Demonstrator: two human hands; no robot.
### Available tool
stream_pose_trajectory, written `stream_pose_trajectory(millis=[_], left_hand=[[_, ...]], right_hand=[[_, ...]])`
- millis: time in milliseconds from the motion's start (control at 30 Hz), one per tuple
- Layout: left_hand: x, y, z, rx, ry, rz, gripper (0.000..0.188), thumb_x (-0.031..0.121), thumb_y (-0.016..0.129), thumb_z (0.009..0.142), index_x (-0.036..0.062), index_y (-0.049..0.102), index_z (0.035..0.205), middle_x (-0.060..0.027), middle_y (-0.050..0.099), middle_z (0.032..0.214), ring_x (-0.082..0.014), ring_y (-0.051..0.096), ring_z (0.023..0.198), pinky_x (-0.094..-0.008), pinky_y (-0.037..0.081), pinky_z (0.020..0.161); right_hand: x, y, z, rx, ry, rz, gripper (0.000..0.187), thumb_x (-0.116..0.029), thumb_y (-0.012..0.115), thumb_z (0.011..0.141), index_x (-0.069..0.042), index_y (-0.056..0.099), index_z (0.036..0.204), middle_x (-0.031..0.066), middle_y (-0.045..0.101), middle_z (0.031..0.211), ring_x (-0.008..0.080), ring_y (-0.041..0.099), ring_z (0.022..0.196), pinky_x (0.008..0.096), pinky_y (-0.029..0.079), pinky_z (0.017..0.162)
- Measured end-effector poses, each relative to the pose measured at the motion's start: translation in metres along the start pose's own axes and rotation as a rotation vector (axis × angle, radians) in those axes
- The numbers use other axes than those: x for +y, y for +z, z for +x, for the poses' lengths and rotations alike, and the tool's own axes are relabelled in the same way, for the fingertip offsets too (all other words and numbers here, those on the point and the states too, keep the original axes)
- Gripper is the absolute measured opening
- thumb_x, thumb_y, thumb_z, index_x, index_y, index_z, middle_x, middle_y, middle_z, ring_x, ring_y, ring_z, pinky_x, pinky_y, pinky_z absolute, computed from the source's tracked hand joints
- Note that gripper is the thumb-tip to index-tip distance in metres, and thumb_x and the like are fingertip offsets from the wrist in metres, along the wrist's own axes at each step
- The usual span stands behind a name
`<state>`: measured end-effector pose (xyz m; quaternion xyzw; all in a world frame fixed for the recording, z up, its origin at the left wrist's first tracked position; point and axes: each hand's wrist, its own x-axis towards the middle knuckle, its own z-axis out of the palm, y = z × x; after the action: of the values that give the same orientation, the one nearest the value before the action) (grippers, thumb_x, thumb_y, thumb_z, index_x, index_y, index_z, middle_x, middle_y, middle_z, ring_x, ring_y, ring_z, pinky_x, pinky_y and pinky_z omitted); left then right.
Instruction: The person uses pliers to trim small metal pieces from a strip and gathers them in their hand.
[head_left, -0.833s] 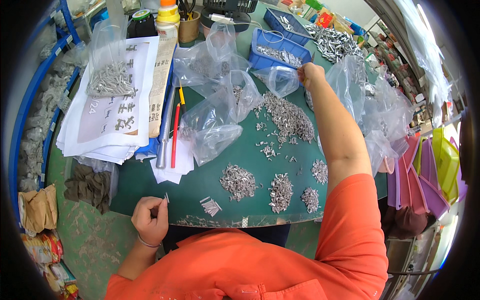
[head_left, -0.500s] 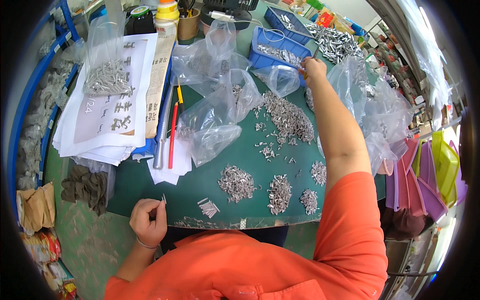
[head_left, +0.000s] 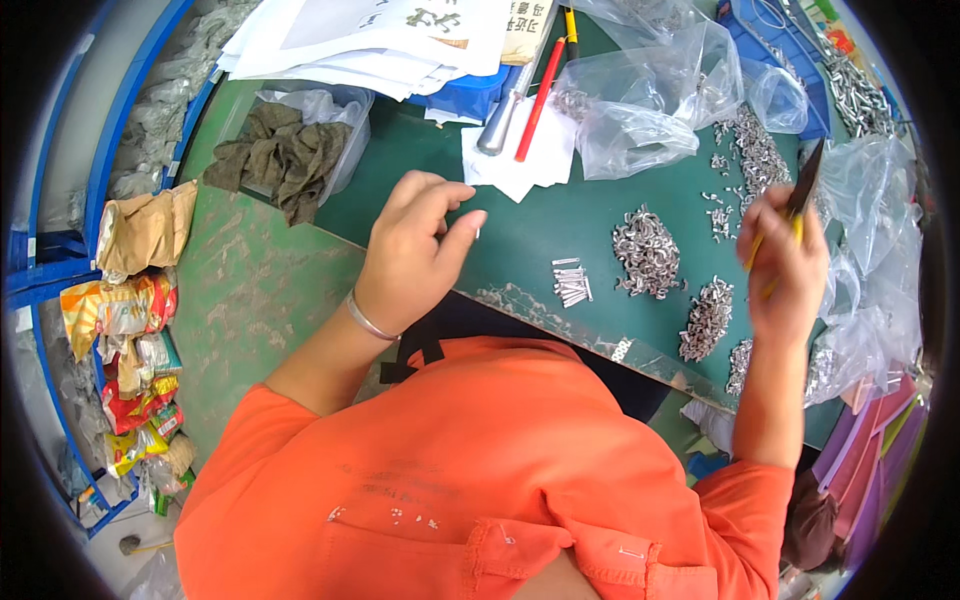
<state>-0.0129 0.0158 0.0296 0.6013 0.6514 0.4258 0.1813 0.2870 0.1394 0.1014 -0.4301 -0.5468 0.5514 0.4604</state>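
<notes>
My left hand (head_left: 425, 245) is raised off the table's near edge, fingers curled, with the tip of a small metal pin (head_left: 477, 233) showing at the thumb. My right hand (head_left: 785, 260) is closed around yellow-handled pliers (head_left: 803, 185), their dark tapered jaws pointing up and away; motion blurs them a little. Between my hands on the green table lie a small group of straight metal pins (head_left: 572, 283), a heap of bent metal pieces (head_left: 645, 252) and a smaller heap (head_left: 707, 320). A larger spread of bent pieces (head_left: 757, 150) lies beyond my right hand.
A red pencil (head_left: 541, 100) and a blunt metal tool (head_left: 497, 125) lie on white paper. Clear plastic bags (head_left: 640, 135) and a blue bin (head_left: 815, 110) stand farther back. A clear tub with brown cloth (head_left: 285, 155) is at left, beside blue shelving (head_left: 120, 110).
My right hand has drawn back from the blue bin toward me with the pliers. My left hand has risen and opened its pinch slightly. The view has turned leftward and down.
</notes>
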Motion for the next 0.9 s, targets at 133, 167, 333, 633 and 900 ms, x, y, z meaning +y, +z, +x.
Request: stream_pose_trajectory(millis=[133, 167, 333, 633, 900], left_hand=[[0.001, 0.005, 0.007, -0.083, 0.143, 0.154, 0.013, 0.004, 0.072, 0.081, -0.0011, 0.062, 0.089, -0.0091, 0.055, 0.083, -0.0212, 0.052, 0.067, -0.0316, 0.046, 0.061], [-0.001, 0.006, 0.008, -0.109, 0.175, 0.17, 0.012, 0.004, 0.071, 0.081, -0.0011, 0.062, 0.088, -0.0091, 0.055, 0.082, -0.0213, 0.052, 0.067, -0.0318, 0.046, 0.061], [0.002, 0.011, 0.011, -0.109, 0.24, 0.182, 0.009, -0.001, 0.069, 0.082, -0.0013, 0.061, 0.086, -0.0097, 0.058, 0.083, -0.0208, 0.057, 0.072, -0.0303, 0.047, 0.064], [0.04, 0.023, -0.008, -0.386, -0.131, -0.507, 0.014, 0.003, 0.064, 0.092, -0.0014, 0.065, 0.105, -0.0024, 0.061, 0.094, -0.0061, 0.056, 0.076, -0.0204, 0.048, 0.067], [0.051, 0.024, -0.011, -0.495, -0.421, -0.704, 0.011, 0.006, 0.063, 0.093, -0.002, 0.064, 0.101, -0.0027, 0.066, 0.09, -0.0057, 0.059, 0.073, -0.0203, 0.05, 0.065]], right_hand=[[0.015, 0.019, -0.059, 0.041, 0.046, 0.029, 0.02, 0.001, 0.061, 0.086, 0.0, 0.056, 0.106, 0.0086, 0.063, 0.085, 0.0125, 0.057, 0.066, 0.0229, 0.045, 0.057], [0.016, 0.023, -0.067, 0.047, 0.062, 0.069, 0.02, 0.002, 0.061, 0.087, 0.0, 0.057, 0.106, 0.0086, 0.064, 0.086, 0.0124, 0.058, 0.068, 0.0227, 0.045, 0.058], [0.027, 0.033, -0.09, 0.02, 0.087, 0.106, 0.02, 0.0, 0.062, 0.088, -0.001, 0.058, 0.107, 0.0068, 0.065, 0.089, 0.0105, 0.059, 0.071, 0.0217, 0.046, 0.06], [0.037, 0.049, -0.113, -0.283, -0.106, -0.598, 0.051, 0.007, 0.06, 0.067, -0.001, 0.063, 0.117, 0.013, 0.055, 0.079, 0.0248, 0.056, 0.068, 0.0325, 0.047, 0.061], [0.04, 0.05, -0.114, -0.292, -0.126, -0.711, 0.058, 0.01, 0.057, 0.061, -0.002, 0.062, 0.118, 0.0117, 0.051, 0.084, 0.029, 0.055, 0.078, 0.036, 0.048, 0.067]])
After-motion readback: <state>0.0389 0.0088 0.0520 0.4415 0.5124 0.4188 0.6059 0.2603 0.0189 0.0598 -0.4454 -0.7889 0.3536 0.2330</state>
